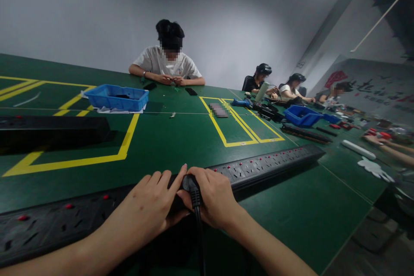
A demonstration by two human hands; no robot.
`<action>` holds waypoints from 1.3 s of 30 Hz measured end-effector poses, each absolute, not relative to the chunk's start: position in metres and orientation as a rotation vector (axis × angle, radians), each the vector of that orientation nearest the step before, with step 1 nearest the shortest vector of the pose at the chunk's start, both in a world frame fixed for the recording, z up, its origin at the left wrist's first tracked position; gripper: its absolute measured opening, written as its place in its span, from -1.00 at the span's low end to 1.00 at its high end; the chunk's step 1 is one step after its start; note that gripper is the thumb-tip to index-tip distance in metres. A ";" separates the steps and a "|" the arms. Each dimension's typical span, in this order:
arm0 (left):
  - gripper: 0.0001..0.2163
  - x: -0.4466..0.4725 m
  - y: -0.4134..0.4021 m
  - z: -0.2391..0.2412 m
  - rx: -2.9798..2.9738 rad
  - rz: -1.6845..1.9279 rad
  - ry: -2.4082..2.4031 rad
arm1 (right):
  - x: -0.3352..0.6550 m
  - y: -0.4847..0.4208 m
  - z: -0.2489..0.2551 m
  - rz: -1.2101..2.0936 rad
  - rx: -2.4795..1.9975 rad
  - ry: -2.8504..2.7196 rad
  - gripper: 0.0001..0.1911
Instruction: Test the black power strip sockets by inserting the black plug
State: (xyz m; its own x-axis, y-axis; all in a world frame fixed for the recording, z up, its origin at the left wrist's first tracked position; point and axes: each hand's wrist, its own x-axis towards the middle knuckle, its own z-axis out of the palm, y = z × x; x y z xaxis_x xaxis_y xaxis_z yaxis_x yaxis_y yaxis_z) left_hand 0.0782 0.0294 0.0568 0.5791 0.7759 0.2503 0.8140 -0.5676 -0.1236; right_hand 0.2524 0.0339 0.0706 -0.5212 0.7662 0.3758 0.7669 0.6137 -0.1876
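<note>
A long black power strip (265, 166) with red switches runs across the near side of the green table (181, 138). My right hand (215, 198) grips a black plug (191, 184) set on the strip, its black cable (199, 233) trailing toward me. My left hand (150, 207) lies flat on the strip just left of the plug, fingers spread and touching it.
A second black strip (51, 127) lies at the left. A blue bin (116, 97) sits beyond it, and another blue bin (302, 115) with tools at the right. One person sits across the table, others work at the far right. Yellow tape marks zones.
</note>
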 end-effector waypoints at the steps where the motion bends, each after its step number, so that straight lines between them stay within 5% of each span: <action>1: -0.41 0.078 0.030 0.057 -2.588 -0.247 -1.324 | 0.253 0.034 0.070 -0.003 -1.214 -2.421 -0.63; 39: -0.42 0.079 0.030 0.058 -2.588 -0.193 -1.319 | 0.252 0.035 0.071 0.013 -1.220 -2.424 -0.63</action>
State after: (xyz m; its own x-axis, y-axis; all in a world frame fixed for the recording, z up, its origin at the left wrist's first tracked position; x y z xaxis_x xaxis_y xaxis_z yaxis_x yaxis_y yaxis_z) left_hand 0.0789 0.0298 0.0584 0.5862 0.7798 0.2196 0.8101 -0.5686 -0.1433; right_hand 0.2521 0.0349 0.0709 -0.5238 0.7691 0.3663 0.7651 0.6138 -0.1948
